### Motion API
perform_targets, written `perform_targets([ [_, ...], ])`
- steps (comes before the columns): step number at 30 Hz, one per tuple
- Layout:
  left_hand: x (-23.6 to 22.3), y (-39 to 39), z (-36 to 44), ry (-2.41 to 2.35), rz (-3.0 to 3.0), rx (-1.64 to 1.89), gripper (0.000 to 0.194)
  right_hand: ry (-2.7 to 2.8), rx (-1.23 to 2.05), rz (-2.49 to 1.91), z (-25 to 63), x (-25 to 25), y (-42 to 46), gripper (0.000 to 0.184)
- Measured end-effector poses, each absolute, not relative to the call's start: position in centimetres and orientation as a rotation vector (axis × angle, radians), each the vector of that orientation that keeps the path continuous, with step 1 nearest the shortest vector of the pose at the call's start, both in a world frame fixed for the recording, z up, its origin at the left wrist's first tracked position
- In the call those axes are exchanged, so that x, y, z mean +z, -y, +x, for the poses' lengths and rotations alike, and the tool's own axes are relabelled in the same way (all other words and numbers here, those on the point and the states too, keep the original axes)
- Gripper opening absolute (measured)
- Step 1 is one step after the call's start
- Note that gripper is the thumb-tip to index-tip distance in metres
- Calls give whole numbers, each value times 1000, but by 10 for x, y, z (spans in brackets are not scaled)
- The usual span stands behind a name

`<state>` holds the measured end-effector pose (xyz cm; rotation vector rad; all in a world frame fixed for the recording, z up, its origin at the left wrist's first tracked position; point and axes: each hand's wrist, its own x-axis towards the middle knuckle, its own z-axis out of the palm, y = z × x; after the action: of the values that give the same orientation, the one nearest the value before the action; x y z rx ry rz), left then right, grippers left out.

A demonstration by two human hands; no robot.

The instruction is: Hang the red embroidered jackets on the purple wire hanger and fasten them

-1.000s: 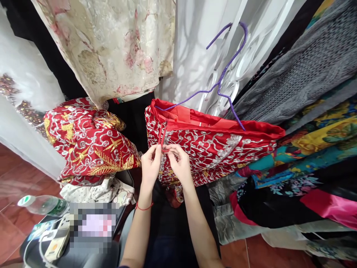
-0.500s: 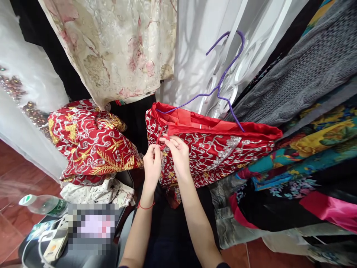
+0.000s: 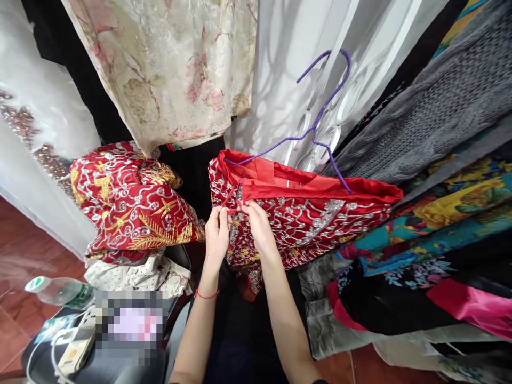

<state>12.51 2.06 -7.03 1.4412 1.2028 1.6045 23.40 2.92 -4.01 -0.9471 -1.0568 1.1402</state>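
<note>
Hanging clothes (image 3: 424, 106) fill the right side of the frame. Red embroidered garment (image 3: 304, 229) sits at center, purple hanger (image 3: 313, 128) across its waistband (image 3: 272, 191). Your left hand (image 3: 216, 232) and right hand (image 3: 258, 226) both pinch a thin red cord (image 3: 233, 211) near the garment's left end. Looks like you're knotting it; next move probably calls for an even pull. Edges: garment's right end meets the clothes, tight there; most room seems toward you, lower center.

no text, label or number can be read.
</note>
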Motion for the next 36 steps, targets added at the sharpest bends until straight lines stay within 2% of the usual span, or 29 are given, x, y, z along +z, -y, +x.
perform_targets([
  [4,-64,-26,124,-1223,1488,1630,28,1040,1292,-865,239,-39,-30,7],
  [9,-65,-32,123,-1217,1487,1635,25,1182,1304,-819,245,-39,-24,9],
  [12,-65,-33,121,-1229,1448,1658,25,1349,1280,-871,256,-50,-19,37],
  [14,-63,-34,120,-1227,1432,1678,26,1561,1255,-1038,266,-61,-16,45],
  [18,-52,-34,119,-1191,1484,1674,26,1933,894,-1401,273,-73,-18,33],
  [22,-41,-37,120,-1106,1619,1558,28,1677,829,-1019,262,-58,-31,46],
  [25,-32,-41,119,-1052,1738,1501,22,1493,955,-910,259,-39,-38,30],
  [27,-26,-45,118,-1043,1792,1483,23,1534,981,-985,262,-28,-36,28],
  [31,-17,-66,112,-1137,1860,1513,15,1608,715,-1103,273,-11,-9,35],
  [36,-13,-98,110,-1304,1776,1734,13,1709,443,-845,269,15,27,31],
])
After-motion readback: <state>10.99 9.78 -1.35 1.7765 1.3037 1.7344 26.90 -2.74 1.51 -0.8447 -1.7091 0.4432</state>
